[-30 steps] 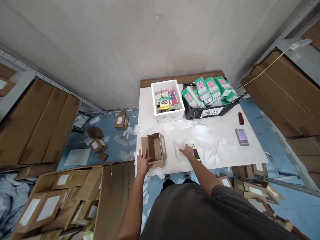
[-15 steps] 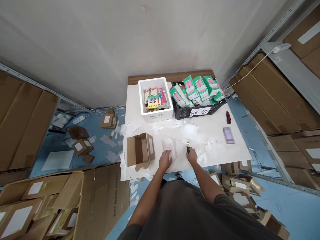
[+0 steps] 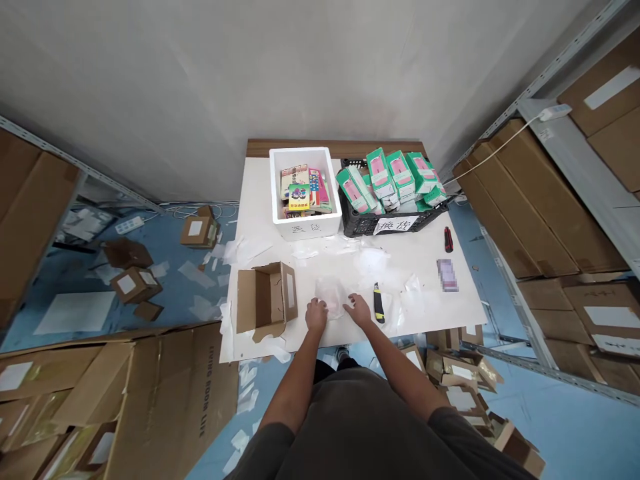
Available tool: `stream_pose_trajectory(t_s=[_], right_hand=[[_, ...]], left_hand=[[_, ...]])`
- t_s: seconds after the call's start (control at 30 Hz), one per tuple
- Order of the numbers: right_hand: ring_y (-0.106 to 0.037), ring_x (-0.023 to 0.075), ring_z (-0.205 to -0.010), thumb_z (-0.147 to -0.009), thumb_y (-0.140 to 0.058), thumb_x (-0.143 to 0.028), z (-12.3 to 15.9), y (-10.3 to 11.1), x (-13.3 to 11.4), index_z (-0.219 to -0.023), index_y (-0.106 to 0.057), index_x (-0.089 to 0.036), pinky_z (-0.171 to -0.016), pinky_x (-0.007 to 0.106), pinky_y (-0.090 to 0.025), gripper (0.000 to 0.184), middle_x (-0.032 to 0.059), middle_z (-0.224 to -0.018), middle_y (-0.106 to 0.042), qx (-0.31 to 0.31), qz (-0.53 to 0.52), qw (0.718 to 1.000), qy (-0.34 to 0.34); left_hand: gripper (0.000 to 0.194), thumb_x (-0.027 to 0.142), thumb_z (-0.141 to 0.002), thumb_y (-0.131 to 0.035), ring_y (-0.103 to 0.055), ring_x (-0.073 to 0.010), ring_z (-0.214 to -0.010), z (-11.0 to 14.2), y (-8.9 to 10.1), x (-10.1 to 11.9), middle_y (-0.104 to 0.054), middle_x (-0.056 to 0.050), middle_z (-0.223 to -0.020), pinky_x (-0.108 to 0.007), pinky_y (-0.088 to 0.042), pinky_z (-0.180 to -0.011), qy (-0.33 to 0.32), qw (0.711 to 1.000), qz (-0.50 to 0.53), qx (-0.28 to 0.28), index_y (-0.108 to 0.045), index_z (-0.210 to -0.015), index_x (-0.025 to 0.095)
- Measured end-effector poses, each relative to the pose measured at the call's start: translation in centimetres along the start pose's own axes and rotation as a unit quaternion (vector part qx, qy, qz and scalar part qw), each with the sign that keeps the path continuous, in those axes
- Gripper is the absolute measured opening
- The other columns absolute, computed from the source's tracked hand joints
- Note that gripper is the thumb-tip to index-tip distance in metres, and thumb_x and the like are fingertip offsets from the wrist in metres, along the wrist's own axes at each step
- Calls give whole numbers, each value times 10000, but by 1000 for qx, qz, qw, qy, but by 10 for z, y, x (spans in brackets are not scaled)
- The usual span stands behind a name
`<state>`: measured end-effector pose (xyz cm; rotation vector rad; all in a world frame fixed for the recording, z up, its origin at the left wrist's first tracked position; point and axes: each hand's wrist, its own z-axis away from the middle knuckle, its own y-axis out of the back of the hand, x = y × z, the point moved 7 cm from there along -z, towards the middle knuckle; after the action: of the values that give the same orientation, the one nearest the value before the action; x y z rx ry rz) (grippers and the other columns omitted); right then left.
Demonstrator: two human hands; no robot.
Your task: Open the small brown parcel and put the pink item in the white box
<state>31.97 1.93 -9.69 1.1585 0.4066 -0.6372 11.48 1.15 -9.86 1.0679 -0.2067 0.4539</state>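
Note:
A small pinkish item in translucent white wrapping lies flat on the table in front of me. My left hand is closed on its left edge, fingers curled over the wrapping. At the right edge of the wrapping, my right hand holds nothing, its thumb and fingers apart. A black and yellow utility knife rests just to the right of that hand. Left of my left hand stands a cardboard box with its flaps open. What the wrapping contains cannot be made out clearly.
Behind are a white foam box of booklets and a black crate of green-and-pink cartons. A red-black tool and a blurred purple object lie at the table's right. Wrapping scraps litter the table; cartons surround it.
My right hand has let go of the utility knife, which now lies on the table, and has moved left to the wrapped item. My left hand has stayed at the item.

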Motion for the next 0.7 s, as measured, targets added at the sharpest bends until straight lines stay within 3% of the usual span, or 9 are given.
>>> stream_pose_trajectory(t_s=[0.1,0.2,0.3,0.37,0.5,0.6,0.7], right_hand=[[-669,255,-1041,-839,-676,-445,-5,-19,-11,-1306,-601,-256,-868,355,-544,509,88,-1244,-655,-11,-22,1000,-8],[-692,252,-972,-886,-616,-527,-6,-20,-7,-1383,-558,-224,-873,366,-550,585,123,-1293,-650,17,-55,996,-69],[-696,245,-981,-985,-411,-582,0,-13,3,-1356,-571,-207,-901,356,-539,551,122,-1225,-691,57,-85,987,-126],[-682,249,-1044,-1006,-335,-584,6,-10,5,-1314,-593,-209,-921,345,-527,549,115,-1194,-704,72,-90,985,-129],[-663,255,-1045,-1000,-344,-562,19,-8,-1,-1273,-606,-201,-915,351,-521,523,132,-1239,-677,121,-98,983,-102],[-626,286,-1102,-985,-394,-502,26,-5,-10,-1291,-596,-178,-942,381,-507,489,161,-1236,-659,176,-79,978,-84],[-564,307,-1210,-944,-512,-465,22,-20,-28,-1345,-572,-182,-1009,406,-484,494,158,-1283,-630,139,-37,989,-29]], left_hand=[[207,194,-955,-534,-540,-274,-1279,-2,0,-4,-589,-125,-1389,-370,-481,-1002,-4,1000,26,13,-736,-1002,200],[226,258,-987,-504,-570,-256,-1268,0,1,-11,-636,-97,-1369,-385,-464,-1059,-23,987,157,32,-720,-1043,220],[276,397,-998,-497,-642,-234,-1159,5,-1,-26,-715,-70,-1236,-362,-498,-1021,-10,931,362,49,-689,-1120,240],[342,473,-987,-479,-675,-227,-1046,8,-6,-36,-743,-72,-1097,-342,-533,-944,17,895,442,56,-686,-1084,219],[398,538,-947,-502,-675,-214,-923,7,-14,-42,-737,-72,-939,-324,-556,-871,42,877,476,60,-693,-939,189],[396,518,-959,-474,-674,-190,-895,4,-21,-44,-727,-73,-931,-315,-566,-855,82,864,491,77,-684,-977,183],[432,446,-1009,-340,-675,-165,-815,5,-30,-51,-706,-79,-890,-314,-572,-804,146,856,487,98,-660,-1071,162]])
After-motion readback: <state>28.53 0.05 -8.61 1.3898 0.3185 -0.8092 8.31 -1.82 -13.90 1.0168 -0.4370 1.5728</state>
